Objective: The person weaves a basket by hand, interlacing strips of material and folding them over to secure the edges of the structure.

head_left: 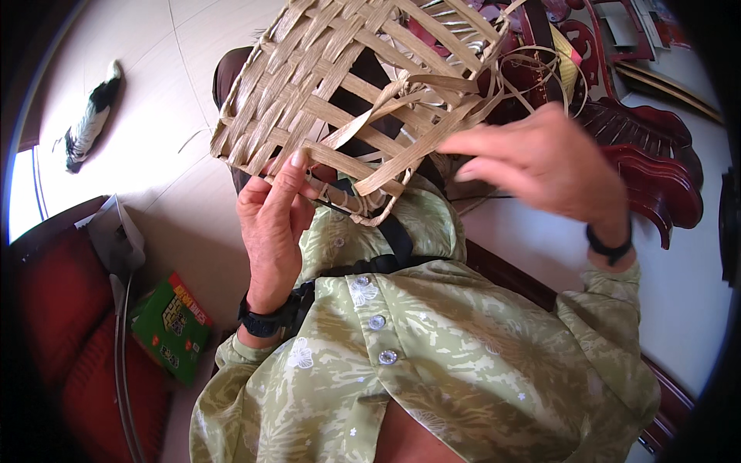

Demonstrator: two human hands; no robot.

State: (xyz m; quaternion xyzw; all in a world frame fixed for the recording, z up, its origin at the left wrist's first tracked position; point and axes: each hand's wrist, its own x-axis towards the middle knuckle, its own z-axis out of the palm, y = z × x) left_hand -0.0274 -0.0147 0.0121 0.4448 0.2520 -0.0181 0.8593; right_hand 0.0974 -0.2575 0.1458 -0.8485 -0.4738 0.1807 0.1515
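Observation:
A flat panel of tan woven strips [282,96] is held up in front of me, with a bound, rounded rim. Close weave fills its left part, while open gaps show on the right. My left hand [274,216] pinches its near edge between thumb and fingers, the thumb on the end of a flat strip. Beside the right part of the weave, my right hand [536,162] is blurred by motion. Its forefinger and thumb are apart, the fingertip close to a loose flat strip [409,158] lying slantwise over the gaps. Nothing shows between those fingers.
Loose thin strips [552,65] curl out at the upper right, near dark red carved wooden furniture [648,170]. A red seat [85,309] and a green package [171,328] are at the left. A black-and-white object [91,119] lies on the tiled floor [177,69].

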